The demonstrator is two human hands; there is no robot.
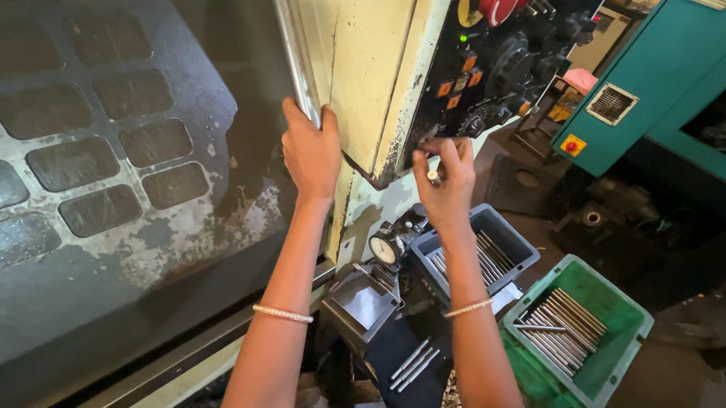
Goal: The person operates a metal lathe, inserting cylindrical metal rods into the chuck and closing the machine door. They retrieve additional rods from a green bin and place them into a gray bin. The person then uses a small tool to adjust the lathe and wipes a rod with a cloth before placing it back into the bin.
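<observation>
My left hand (309, 150) grips the long metal handle (292, 51) at the edge of the machine's sliding door (92, 157). My right hand (445, 177) is raised to the lower edge of the black control panel (503, 62), fingers curled around a small metal rod (434, 177), fingertips near the panel's buttons. Both wrists wear thin bracelets.
Below the panel sit a dial gauge (386, 249), a grey bin (480, 253) of metal rods and a green crate (576, 333) with several more rods. A few loose rods (414, 364) lie on a dark cloth. A teal machine (659, 79) stands at the right.
</observation>
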